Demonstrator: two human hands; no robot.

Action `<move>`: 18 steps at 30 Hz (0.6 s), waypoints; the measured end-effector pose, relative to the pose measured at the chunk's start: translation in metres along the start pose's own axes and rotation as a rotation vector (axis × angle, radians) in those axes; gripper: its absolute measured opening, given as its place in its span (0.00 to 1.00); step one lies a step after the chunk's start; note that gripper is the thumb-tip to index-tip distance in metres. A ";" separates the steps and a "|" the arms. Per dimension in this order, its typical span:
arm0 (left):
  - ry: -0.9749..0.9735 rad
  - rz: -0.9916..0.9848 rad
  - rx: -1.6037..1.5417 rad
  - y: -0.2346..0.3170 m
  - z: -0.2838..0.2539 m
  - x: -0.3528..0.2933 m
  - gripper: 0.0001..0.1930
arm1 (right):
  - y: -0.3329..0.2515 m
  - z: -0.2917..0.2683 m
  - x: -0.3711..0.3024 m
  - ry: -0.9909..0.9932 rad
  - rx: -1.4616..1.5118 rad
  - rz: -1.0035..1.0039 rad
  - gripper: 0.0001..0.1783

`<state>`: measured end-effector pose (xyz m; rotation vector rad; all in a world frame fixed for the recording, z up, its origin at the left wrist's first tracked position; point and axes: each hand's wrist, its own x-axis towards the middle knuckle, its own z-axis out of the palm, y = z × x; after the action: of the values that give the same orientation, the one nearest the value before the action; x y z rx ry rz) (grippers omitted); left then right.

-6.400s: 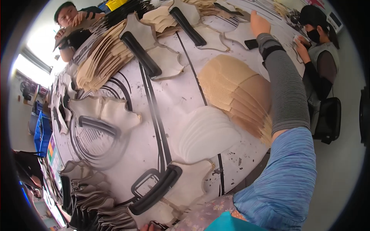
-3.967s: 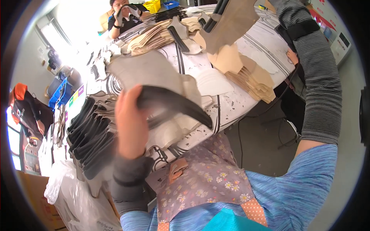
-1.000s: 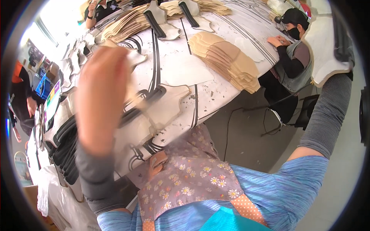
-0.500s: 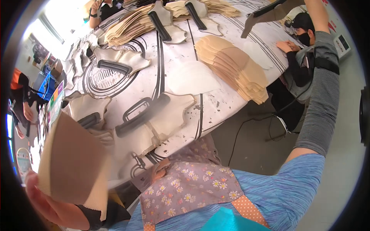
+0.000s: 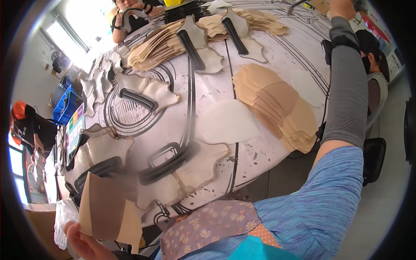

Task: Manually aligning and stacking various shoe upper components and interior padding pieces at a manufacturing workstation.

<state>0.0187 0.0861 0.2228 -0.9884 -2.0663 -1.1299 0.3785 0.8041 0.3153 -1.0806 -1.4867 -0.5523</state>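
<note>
At the lower left, my left hand (image 5: 80, 242) grips a curved beige panel (image 5: 104, 210) with a brown middle band. Its fingers close on the panel's lower edge, above a clear plastic bag. My right arm stretches far across the table's right side, and my right hand (image 5: 342, 8) is at the top edge with its fingers cut off. A thin grey piece (image 5: 299, 5) shows left of that hand; I cannot tell whether it is held. Before me lies a cream fabric piece (image 5: 201, 162) with a black padded bar, and another cream piece (image 5: 110, 147) lies left of it.
A fanned stack of beige panels (image 5: 273, 102) lies at the table's right, beside a white rounded sheet (image 5: 225, 121). More cream pieces with black bars (image 5: 201, 47) lie further back. One co-worker (image 5: 134, 17) sits opposite, another (image 5: 372, 56) at right. Blue crates (image 5: 65, 106) stand left.
The view has shifted, with more of the far side showing. My left hand still holds the beige panel. The dark-edged brown piece near my right hand has mostly left the view.
</note>
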 end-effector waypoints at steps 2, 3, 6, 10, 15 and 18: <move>-0.101 -0.024 -0.086 -0.022 -0.001 -0.006 0.12 | 0.053 -0.015 -0.021 0.206 -0.155 0.009 0.17; -0.188 -0.077 -0.159 -0.029 0.001 -0.007 0.09 | 0.070 -0.014 -0.050 0.117 -0.304 0.010 0.15; -0.273 -0.040 -0.154 -0.021 0.020 -0.003 0.09 | 0.071 -0.008 -0.152 -0.478 -0.403 -0.174 0.13; -0.366 0.041 -0.187 -0.020 0.039 0.007 0.08 | 0.076 -0.029 -0.210 -1.006 -0.126 -0.036 0.12; -0.339 0.056 -0.258 -0.018 0.047 0.008 0.07 | -0.002 -0.085 -0.180 -1.215 0.136 0.042 0.15; -0.306 0.061 -0.399 -0.019 0.057 0.014 0.08 | -0.100 -0.176 -0.178 -1.131 0.430 -0.004 0.14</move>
<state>-0.0124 0.1330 0.1976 -1.4852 -2.0619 -1.4689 0.3676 0.5562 0.2103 -1.0669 -2.4117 0.4913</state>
